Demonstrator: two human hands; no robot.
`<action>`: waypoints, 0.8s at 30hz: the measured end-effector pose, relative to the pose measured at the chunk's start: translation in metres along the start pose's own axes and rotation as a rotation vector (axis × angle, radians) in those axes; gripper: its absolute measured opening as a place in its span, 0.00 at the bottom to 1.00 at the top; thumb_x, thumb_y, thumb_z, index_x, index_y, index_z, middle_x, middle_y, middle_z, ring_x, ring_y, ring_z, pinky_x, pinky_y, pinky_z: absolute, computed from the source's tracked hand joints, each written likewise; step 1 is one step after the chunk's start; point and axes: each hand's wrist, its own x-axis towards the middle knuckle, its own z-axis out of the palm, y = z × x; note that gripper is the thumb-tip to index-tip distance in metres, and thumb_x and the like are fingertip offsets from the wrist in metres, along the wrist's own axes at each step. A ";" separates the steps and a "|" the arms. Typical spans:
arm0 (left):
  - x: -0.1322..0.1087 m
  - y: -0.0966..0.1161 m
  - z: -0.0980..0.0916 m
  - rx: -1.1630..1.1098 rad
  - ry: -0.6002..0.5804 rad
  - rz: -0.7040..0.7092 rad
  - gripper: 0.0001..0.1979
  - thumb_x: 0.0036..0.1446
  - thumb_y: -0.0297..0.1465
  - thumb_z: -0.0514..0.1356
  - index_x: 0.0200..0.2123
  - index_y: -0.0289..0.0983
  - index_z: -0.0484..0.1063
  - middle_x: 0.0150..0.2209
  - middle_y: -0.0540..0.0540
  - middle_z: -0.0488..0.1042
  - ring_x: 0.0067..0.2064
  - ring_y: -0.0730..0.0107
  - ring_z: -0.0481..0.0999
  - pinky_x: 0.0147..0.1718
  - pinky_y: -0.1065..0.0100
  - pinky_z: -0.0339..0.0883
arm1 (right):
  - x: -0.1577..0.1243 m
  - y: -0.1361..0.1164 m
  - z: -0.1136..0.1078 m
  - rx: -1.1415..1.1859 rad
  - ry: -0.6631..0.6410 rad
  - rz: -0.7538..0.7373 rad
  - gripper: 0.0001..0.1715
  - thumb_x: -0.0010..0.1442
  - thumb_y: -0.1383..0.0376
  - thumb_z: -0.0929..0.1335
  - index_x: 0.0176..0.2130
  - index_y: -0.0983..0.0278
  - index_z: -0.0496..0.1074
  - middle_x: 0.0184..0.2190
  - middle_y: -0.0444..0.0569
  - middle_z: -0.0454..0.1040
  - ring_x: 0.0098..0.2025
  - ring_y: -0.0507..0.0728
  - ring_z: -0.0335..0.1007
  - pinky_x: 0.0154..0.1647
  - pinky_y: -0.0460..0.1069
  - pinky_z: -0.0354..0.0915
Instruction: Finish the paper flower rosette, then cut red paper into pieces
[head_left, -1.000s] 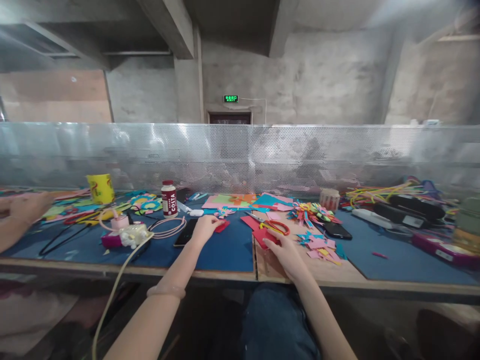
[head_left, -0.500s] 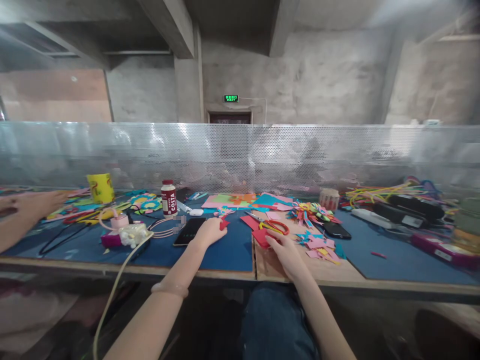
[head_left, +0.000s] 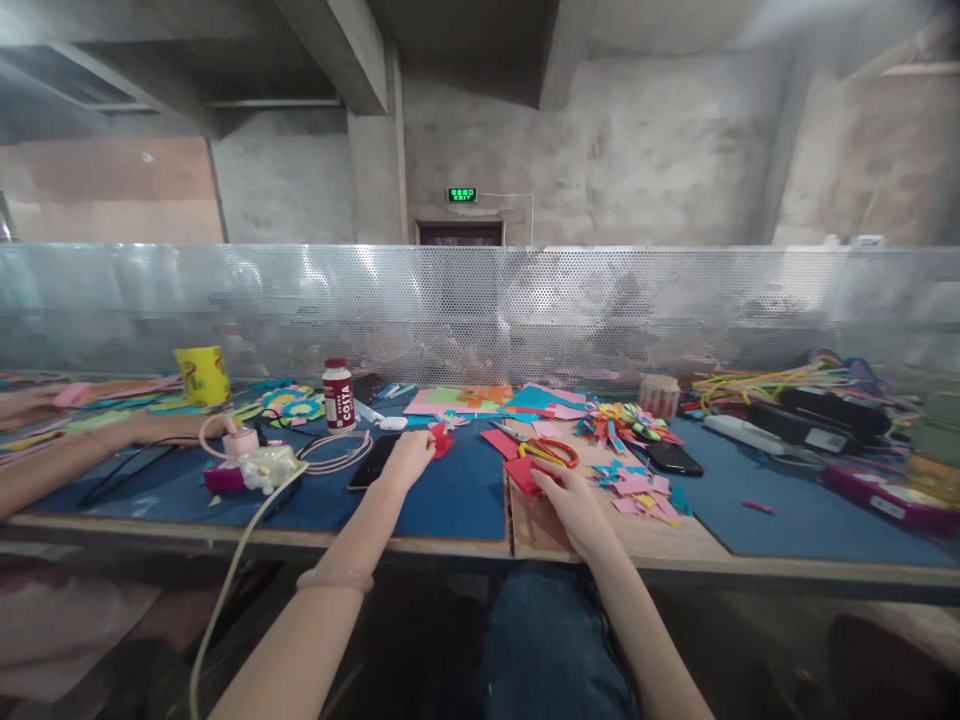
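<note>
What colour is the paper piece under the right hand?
Red; the paper piece shows best in the head view, partly under the right hand.

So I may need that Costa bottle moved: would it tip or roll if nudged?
The bottle stands upright, tall and narrow, so a high nudge would probably tip it. Being round, it would likely roll once down. Its fill level cannot be seen, so its weight is uncertain.

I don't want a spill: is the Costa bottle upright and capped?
Upright and capped: the bottle stands on the mat, its dark red cap on top.
</note>
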 end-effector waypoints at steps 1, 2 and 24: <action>0.001 -0.001 0.000 -0.002 0.013 -0.010 0.12 0.54 0.26 0.51 0.33 0.34 0.75 0.35 0.40 0.77 0.38 0.62 0.75 0.38 0.69 0.61 | 0.000 0.000 0.000 0.003 0.003 -0.003 0.23 0.51 0.58 0.65 0.45 0.66 0.73 0.46 0.52 0.73 0.46 0.61 0.70 0.46 0.56 0.64; 0.002 -0.002 0.000 -0.005 0.024 -0.017 0.12 0.54 0.26 0.52 0.34 0.35 0.75 0.36 0.40 0.77 0.39 0.62 0.75 0.39 0.69 0.61 | 0.000 0.001 0.000 0.004 0.009 -0.009 0.22 0.51 0.58 0.66 0.44 0.66 0.73 0.47 0.52 0.73 0.46 0.61 0.69 0.47 0.56 0.64; -0.004 0.002 0.003 -0.193 0.022 -0.026 0.09 0.46 0.26 0.63 0.32 0.36 0.68 0.36 0.42 0.73 0.43 0.58 0.72 0.42 0.64 0.61 | -0.003 -0.003 -0.001 0.034 -0.023 -0.007 0.26 0.48 0.58 0.68 0.46 0.66 0.71 0.46 0.52 0.73 0.45 0.61 0.70 0.46 0.54 0.65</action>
